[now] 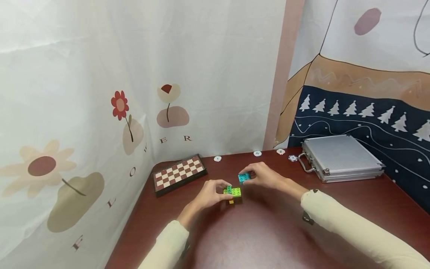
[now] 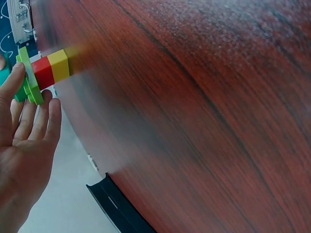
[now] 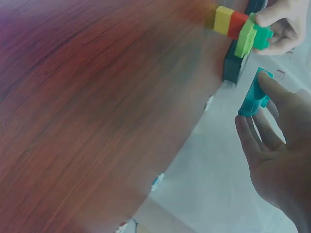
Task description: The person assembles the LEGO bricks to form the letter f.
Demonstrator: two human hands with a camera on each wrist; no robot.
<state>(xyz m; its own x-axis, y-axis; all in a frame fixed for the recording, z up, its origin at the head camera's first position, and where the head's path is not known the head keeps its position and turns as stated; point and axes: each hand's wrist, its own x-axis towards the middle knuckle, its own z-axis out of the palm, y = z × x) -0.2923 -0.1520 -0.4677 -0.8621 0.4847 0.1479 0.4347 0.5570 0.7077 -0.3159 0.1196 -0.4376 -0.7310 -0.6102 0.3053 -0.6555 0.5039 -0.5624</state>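
My left hand holds a stack of toy building bricks at its upper part, thumb on one side and fingers on the other. A wide lime-green brick carries a small green brick on top. Below it come a red brick and, lowest, a yellow brick, both clearest in the wrist views. A little to the right and farther back, my right hand pinches a teal brick between thumb and fingers. In the right wrist view, a gap separates the teal brick from the stack.
A checkered board box lies at the back left of the brown table. White poker chips, including one chip, line the back edge. At the right stands a silver case with its handle toward my right arm. Printed curtains rise behind.
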